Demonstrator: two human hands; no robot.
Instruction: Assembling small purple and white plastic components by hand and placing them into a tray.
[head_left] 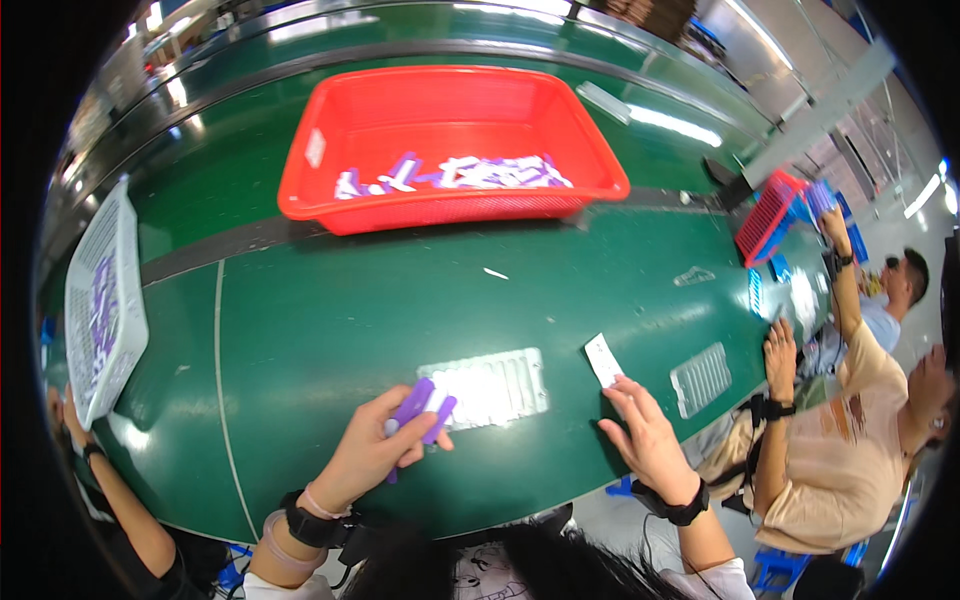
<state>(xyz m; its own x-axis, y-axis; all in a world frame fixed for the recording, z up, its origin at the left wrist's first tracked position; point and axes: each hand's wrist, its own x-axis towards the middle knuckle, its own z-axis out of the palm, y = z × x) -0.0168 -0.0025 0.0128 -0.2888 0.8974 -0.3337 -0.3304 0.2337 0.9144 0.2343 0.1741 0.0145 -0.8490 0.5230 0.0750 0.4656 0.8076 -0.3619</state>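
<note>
My left hand (pixel 378 437) is closed around a few small purple and white plastic pieces (pixel 415 405), which stick out between thumb and fingers. Their exact kind cannot be made out. Just right of that hand, a clear ribbed plastic tray (pixel 490 388) lies flat on the green table (pixel 330 330). My right hand (pixel 648 440) is over the table with fingers apart and nothing between them. Its fingertips are at the lower end of a small white card (pixel 602 360); whether they touch it is unclear.
A red basket (pixel 450 208) with many purple and white pieces stands ahead. To the left is a white basket (pixel 128 300) of purple pieces. Another ribbed tray (pixel 701 380) lies at right. A co-worker (pixel 845 440) sits there beside a red and blue basket (pixel 770 218); another person's arm (pixel 125 500) is at left.
</note>
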